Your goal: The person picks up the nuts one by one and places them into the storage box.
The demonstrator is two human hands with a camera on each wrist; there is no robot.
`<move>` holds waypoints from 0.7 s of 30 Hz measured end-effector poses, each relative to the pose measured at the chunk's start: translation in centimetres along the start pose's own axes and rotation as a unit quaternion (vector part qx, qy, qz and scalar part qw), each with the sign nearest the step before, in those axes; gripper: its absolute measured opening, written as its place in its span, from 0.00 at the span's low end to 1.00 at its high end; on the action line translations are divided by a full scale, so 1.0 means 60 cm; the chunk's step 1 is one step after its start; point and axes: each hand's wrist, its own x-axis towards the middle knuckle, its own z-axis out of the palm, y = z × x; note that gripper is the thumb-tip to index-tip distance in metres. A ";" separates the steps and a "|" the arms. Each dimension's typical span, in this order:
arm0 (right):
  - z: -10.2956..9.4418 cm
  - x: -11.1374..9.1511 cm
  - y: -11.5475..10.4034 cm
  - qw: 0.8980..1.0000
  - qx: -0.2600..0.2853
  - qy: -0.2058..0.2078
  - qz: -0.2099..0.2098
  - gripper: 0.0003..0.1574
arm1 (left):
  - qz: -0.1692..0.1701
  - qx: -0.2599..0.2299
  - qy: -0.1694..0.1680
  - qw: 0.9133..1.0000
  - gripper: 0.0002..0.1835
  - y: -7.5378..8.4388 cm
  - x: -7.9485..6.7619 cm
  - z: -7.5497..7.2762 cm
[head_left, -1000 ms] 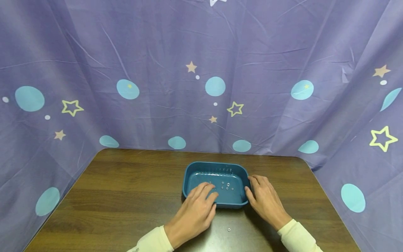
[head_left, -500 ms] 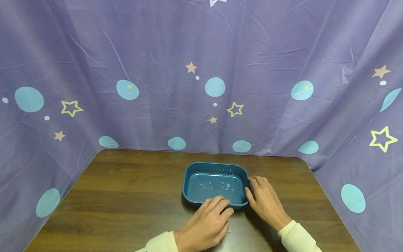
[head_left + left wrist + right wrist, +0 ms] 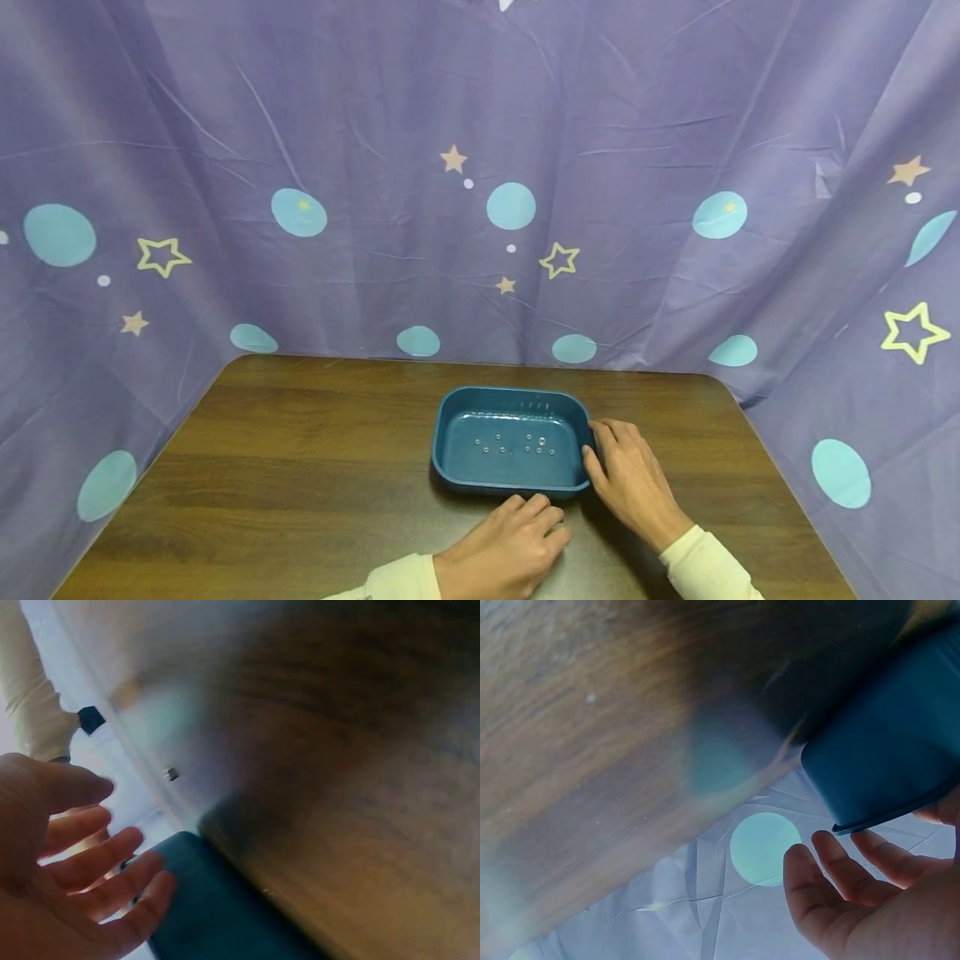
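Note:
In the head view, a blue rectangular tray (image 3: 512,486) stands on the wooden table with several small metal nuts (image 3: 542,442) on its floor. My right hand (image 3: 633,479) grips the tray's right rim, thumb on the inner side and fingers outside. Some of those fingers reach the rim in the right wrist view. Just in front of the tray, my left hand (image 3: 513,546) hovers low with bent, relaxed fingers and holds nothing. One loose nut (image 3: 171,773) lies on the table ahead of the left fingertips in the left wrist view; the hand hides it in the head view.
The brown wooden table (image 3: 315,467) extends to both sides of the tray. A purple curtain (image 3: 375,167) with stars and dots hangs behind it and along both sides.
My left hand has drawn back from over the tray to the table in front of it, uncovering the nuts on the tray's left. The right hand has stayed on the rim.

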 end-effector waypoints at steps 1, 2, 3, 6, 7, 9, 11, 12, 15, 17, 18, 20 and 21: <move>0.000 0.000 0.000 1.000 0.000 -0.003 0.003 0.24 | 0.001 0.003 -0.014 1.000 0.11 0.000 -0.001 0.003; 0.000 0.000 0.000 1.000 -0.002 -0.004 0.005 0.24 | 0.000 0.007 -0.028 1.000 0.12 0.001 -0.002 0.007; -0.001 0.000 0.000 1.000 -0.002 -0.006 0.007 0.24 | -0.001 0.009 -0.039 0.999 0.13 0.001 -0.002 0.010; -0.001 0.000 0.000 1.000 -0.002 -0.008 0.007 0.25 | -0.006 0.008 -0.058 0.998 0.14 -0.001 -0.005 0.019; -0.001 0.000 0.000 1.000 -0.002 -0.007 0.007 0.25 | -0.007 0.008 -0.060 0.998 0.13 -0.001 -0.005 0.021; -0.001 0.000 0.000 1.000 -0.001 -0.004 0.005 0.25 | -0.008 0.011 -0.061 0.998 0.12 -0.003 -0.004 0.024; -0.001 0.000 0.001 1.000 -0.001 -0.002 0.004 0.25 | -0.006 0.013 -0.062 0.998 0.11 -0.004 -0.003 0.026; -0.001 0.000 0.001 1.000 -0.002 -0.001 0.003 0.25 | -0.004 0.014 -0.063 0.998 0.10 -0.004 -0.002 0.026; 0.000 0.000 0.002 1.000 -0.002 -0.003 0.003 0.25 | 0.005 0.011 -0.068 0.998 0.09 -0.005 0.001 0.025; 0.000 0.000 0.001 1.000 -0.003 -0.005 0.005 0.25 | 0.013 0.008 -0.069 0.998 0.08 -0.005 0.002 0.025; 0.000 0.000 0.001 1.000 -0.002 -0.005 0.006 0.25 | 0.017 0.004 -0.070 0.997 0.07 -0.005 0.003 0.025; -0.001 0.000 0.000 1.000 -0.001 -0.007 0.009 0.25 | 0.022 -0.004 -0.074 0.997 0.07 -0.004 0.003 0.026; -0.001 0.000 -0.001 1.000 -0.002 -0.007 0.010 0.25 | 0.024 -0.007 -0.075 0.997 0.07 -0.004 0.004 0.026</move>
